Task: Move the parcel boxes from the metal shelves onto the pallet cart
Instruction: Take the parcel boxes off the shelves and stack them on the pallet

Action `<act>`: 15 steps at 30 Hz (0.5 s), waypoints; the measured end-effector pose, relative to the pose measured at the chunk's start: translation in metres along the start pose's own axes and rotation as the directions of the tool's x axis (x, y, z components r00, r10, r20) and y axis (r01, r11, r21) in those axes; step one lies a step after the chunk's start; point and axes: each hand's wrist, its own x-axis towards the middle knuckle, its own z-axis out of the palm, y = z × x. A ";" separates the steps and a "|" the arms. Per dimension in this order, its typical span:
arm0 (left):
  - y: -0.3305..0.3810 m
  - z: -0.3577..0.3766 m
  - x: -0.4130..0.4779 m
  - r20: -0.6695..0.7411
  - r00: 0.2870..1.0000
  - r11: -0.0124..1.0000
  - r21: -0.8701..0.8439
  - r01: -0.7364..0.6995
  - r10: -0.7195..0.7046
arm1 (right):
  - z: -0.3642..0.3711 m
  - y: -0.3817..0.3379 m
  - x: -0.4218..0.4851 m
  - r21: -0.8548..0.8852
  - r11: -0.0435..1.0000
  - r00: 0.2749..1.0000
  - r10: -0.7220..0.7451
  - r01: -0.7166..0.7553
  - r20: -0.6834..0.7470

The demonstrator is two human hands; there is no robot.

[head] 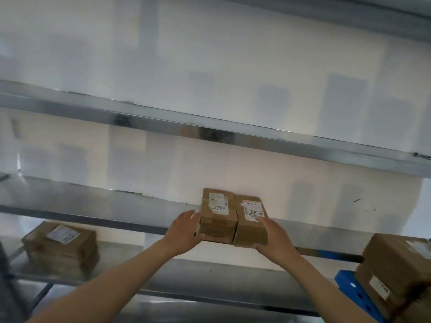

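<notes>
Two brown parcel boxes stand side by side at the front edge of a metal shelf (pixel 98 201). The left box (pixel 219 217) and the right box (pixel 250 223) each carry a white label on top. My left hand (pixel 186 231) presses flat against the left box's outer side, thumb under its front corner. On the right box, my right hand (pixel 274 238) grips the right front corner, fingers over the top and thumb on the front face. The boxes are squeezed between both hands. The blue pallet cart (pixel 354 292) shows at the lower right.
A stack of flat brown parcels (pixel 63 248) lies on the lower shelf at the left. Brown boxes (pixel 396 266) sit on the blue cart at the right. A higher shelf rail (pixel 210 129) crosses above. A white wall stands behind the shelves.
</notes>
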 end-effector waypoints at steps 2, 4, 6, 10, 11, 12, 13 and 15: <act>-0.012 0.001 0.007 0.000 0.999 0.999 -0.019 0.042 -0.042 | 0.004 -0.007 0.016 -0.012 1.000 1.000 -0.015 0.016 0.026; -0.018 0.003 0.014 0.000 0.997 0.996 -0.035 0.077 -0.077 | 0.008 -0.012 0.035 -0.033 0.998 0.998 -0.056 0.057 0.036; -0.021 0.009 0.022 0.018 0.997 0.996 -0.042 0.076 -0.075 | 0.016 -0.014 0.057 -0.054 0.996 0.997 -0.072 0.074 0.039; -0.021 0.021 0.049 0.081 0.995 0.998 -0.037 0.054 -0.051 | 0.051 -0.014 0.103 0.017 0.997 0.990 -0.079 0.077 0.120; -0.023 0.023 0.060 0.092 0.994 0.997 -0.036 0.068 -0.065 | 0.059 -0.012 0.115 0.026 0.996 0.986 -0.089 0.086 0.141; -0.027 0.027 0.075 0.100 0.992 0.996 -0.037 0.081 -0.077 | 0.065 -0.010 0.128 0.022 0.995 0.983 -0.097 0.095 0.157; -0.033 0.030 0.089 0.122 0.989 0.995 -0.028 0.091 -0.087 | 0.070 -0.007 0.141 0.010 0.995 0.982 -0.098 0.098 0.159; -0.042 0.034 0.114 0.151 0.983 0.994 0.016 0.107 -0.108 | 0.076 0.000 0.167 -0.029 0.995 0.980 -0.092 0.098 0.179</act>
